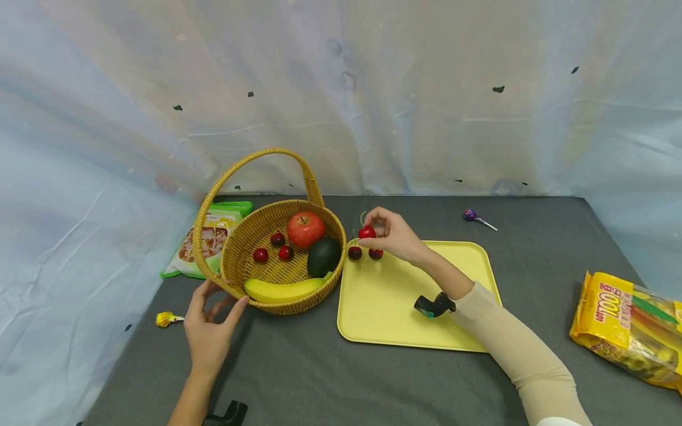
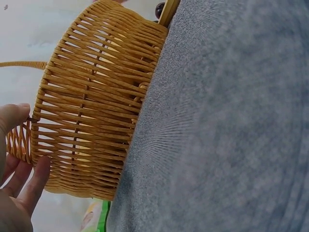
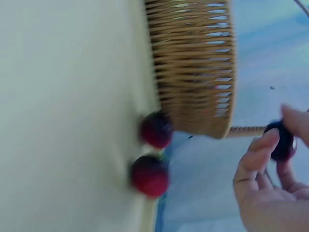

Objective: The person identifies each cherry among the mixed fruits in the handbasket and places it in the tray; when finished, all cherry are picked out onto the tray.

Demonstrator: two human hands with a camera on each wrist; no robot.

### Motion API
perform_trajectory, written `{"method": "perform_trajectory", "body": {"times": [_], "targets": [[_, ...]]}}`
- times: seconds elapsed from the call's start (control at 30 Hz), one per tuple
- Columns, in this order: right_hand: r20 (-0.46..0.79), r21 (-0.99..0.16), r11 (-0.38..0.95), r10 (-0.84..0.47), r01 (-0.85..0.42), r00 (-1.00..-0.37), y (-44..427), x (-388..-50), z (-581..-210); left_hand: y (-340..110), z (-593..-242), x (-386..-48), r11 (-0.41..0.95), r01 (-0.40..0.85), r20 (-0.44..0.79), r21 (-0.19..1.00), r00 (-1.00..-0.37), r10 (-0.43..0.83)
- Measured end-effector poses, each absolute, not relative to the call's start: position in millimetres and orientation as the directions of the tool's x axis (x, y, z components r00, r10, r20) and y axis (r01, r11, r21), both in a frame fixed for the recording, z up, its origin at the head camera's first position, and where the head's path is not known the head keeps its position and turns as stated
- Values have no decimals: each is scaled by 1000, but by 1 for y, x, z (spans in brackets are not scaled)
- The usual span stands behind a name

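Observation:
My right hand (image 1: pixel 391 236) pinches a red cherry (image 1: pixel 366 232) with a green stem between thumb and fingers, above the yellow tray's far left corner. Two dark red cherries (image 1: pixel 354 253) lie on the tray (image 1: pixel 415 302) just below it. My left hand (image 1: pixel 210 331) grips the rim of a wicker basket (image 2: pixel 91 106) near the foot of its handle, thumb on one side and fingers on the other. Inside the basket are a banana (image 1: pixel 285 290), an avocado (image 1: pixel 324 257), a red apple (image 1: pixel 306 229) and several cherries (image 1: pixel 286 253).
Left of the basket stands a green-and-white snack bag (image 1: pixel 205 242), with a yellow lollipop (image 1: pixel 166 319) nearer the front. A purple lollipop (image 1: pixel 470 215) lies behind the tray. A yellow bread package (image 1: pixel 629 331) is at the far right of the grey tabletop.

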State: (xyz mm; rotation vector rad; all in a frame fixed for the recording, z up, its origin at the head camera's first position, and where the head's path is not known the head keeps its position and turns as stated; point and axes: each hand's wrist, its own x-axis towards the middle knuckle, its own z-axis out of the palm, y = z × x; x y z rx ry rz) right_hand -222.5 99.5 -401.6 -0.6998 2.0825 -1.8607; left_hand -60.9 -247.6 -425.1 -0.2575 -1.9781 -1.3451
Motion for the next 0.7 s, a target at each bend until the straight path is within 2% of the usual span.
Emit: {"method": "perform_trajectory", "body": {"times": [0.23,0.47,0.53,0.7], "targets": [[41,-973,193,-394,-126,-918,134,-216,-423,-248,-425,-61,438,522,652,732,-724,-226],[-34,-979,197,-376,-44,-926,145,-216,-437,-247,-424,-60,434,512,642,742,-729,-237],[-40,-976,215,-384,-47,-923,146,-216,-440,-246,-424,-60,435,511,642,741,-730,-237],[-29,-923,367,-361,-114,-932,148,-217,-442,-247,-424,-60,440,505,638,743,-732,-237]]}}
